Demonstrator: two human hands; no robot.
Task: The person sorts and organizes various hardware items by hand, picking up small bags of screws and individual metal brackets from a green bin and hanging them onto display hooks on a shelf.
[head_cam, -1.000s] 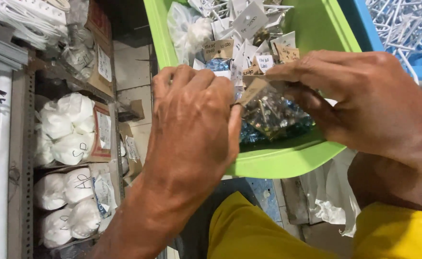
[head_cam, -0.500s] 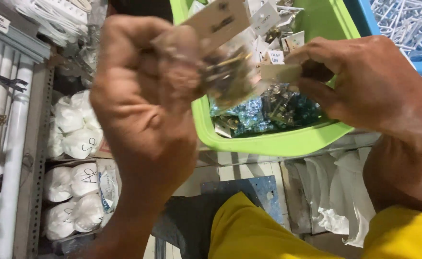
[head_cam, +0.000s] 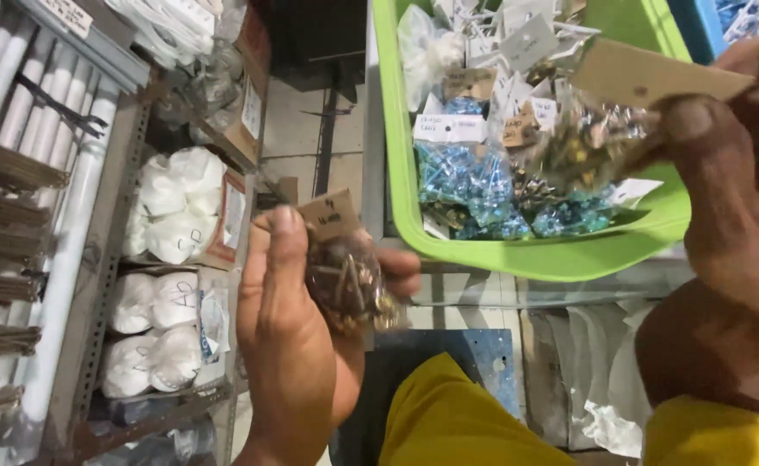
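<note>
Shelf rack: a grey metal shelf rack (head_cam: 86, 285) fills the left edge, with white tubes (head_cam: 60, 173) standing along it and clear bags of white fittings (head_cam: 172, 207) stacked on its levels.
Left hand: the left hand (head_cam: 289, 302) is raised low in the middle, palm toward the camera, thumb up along one side.
Left fingers: the fingers (head_cam: 401, 263) curl round from behind and, with the thumb, are clamped on a small bag.
Left bag: the small clear bag of brass screws (head_cam: 349, 280) lies in the palm between thumb and fingers, its brown card tag (head_cam: 329, 214) sticking up just above the thumb tip.
Green tub: a lime-green plastic tub (head_cam: 517, 255) sits beyond and to the right, holding many tagged packets, blue ones among them.
Right bag: a second clear bag of mixed screws (head_cam: 586, 147) hangs over the tub's contents, topped by a tan card header (head_cam: 655, 79).
Right hand: the right hand (head_cam: 733, 198) is at the far right, its thumb pinched shut on that bag just beneath the header.
Clothing: a yellow garment (head_cam: 448, 423) shows below.
</note>
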